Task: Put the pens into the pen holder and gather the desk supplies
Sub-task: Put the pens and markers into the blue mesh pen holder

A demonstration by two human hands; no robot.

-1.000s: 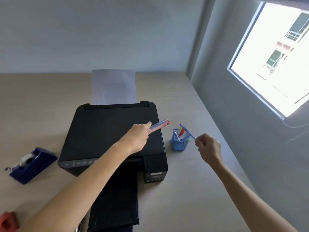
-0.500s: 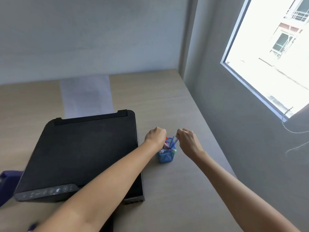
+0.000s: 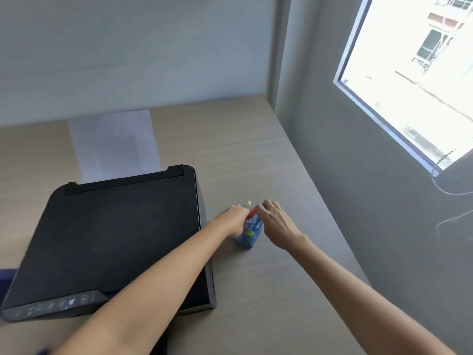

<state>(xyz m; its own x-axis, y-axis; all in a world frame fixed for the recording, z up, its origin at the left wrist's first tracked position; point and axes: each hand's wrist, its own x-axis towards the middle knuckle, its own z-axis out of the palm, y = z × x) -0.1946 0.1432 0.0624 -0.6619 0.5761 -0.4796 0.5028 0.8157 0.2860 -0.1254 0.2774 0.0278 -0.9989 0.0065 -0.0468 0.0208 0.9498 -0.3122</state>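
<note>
Both hands have come closer together since a moment ago, and now they meet right over the blue mesh pen holder (image 3: 247, 237), one on each side. A second ago the left hand (image 3: 233, 219) was up above the printer with a red-tipped pen, and the right hand (image 3: 277, 222) was well apart from it with a blue pen.

Now the left hand is on the left side of the holder, touching it. Its fingers curl in toward the top of the holder, but the picture is too blurry to tell if they are pinching a pen. The right hand is on the right side, with its fingertips (image 3: 261, 207) bent down by the red pen (image 3: 253, 213) that sticks up out of the holder. I cannot tell if these fingers grip it or just touch it.

More pens stand in the holder. A yellow-green pen tip (image 3: 248, 203) pokes up between the two hands, and another green bit (image 3: 250, 233) shows lower down inside the mesh.

The holder stands on the wooden desk (image 3: 256, 155), just right of the black printer (image 3: 115, 234). White paper (image 3: 115, 147) sticks up at the far end of the printer. A dark blue thing (image 3: 6, 280) peeks out at the left edge. A bright window (image 3: 419, 80) is in the wall on the right
</note>
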